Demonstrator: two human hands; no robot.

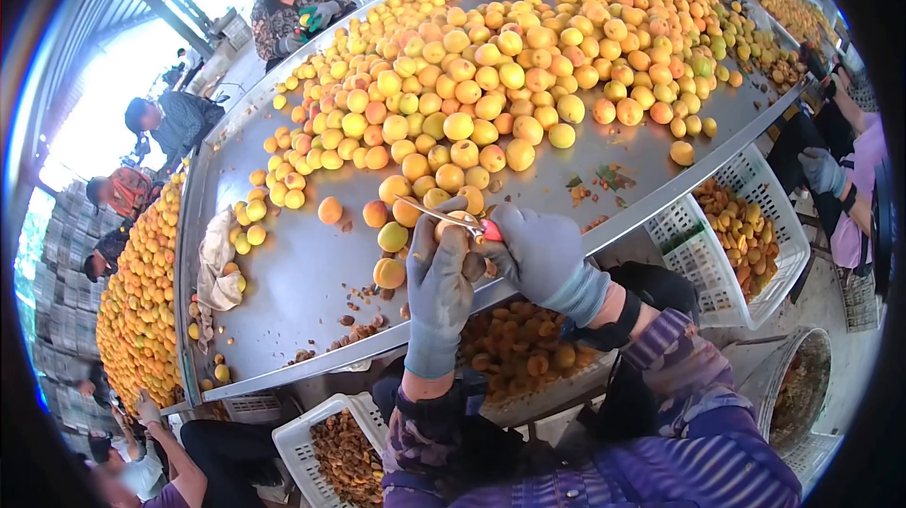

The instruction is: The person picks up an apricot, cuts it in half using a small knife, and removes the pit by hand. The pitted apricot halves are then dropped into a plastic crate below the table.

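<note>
Both of my hands wear grey gloves and meet over the near edge of the metal table (293,310). My left hand (441,277) is closed around an apricot (453,224), mostly hidden by its fingers. In my right hand (543,253) is a red-handled cutting tool (491,231), its long thin metal part reaching left across the fruit. Just beyond my fingers, loose apricots (389,273) lie at the foot of a large apricot heap (472,83). Dark pits (359,331) are scattered along the rim left of my left hand.
Below the table edge stand a crate of apricot halves (528,352), a white crate of pits (344,447) and another white crate (741,225) on the right. A cloth (219,258) lies on the table's left side. Other people sit around, one person (294,3) across the table.
</note>
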